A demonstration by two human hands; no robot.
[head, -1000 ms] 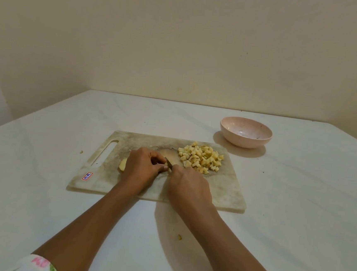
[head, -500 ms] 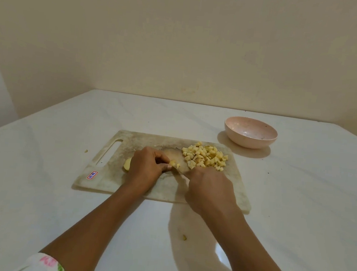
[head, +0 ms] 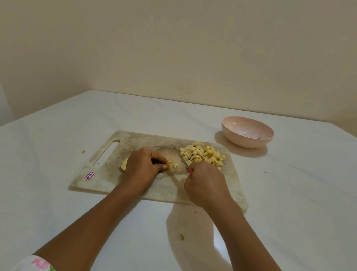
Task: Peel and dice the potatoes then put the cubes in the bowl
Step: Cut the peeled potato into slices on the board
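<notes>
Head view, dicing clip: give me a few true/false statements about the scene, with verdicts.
1. The right hand grips a knife. True.
2. The cubes are in the bowl. False: they are piled on the board; no cubes show in the bowl.
3. The left hand holds a potato on the board. True.
4. The bowl stands on the board. False: it stands on the table, beyond the board's far right corner.
</notes>
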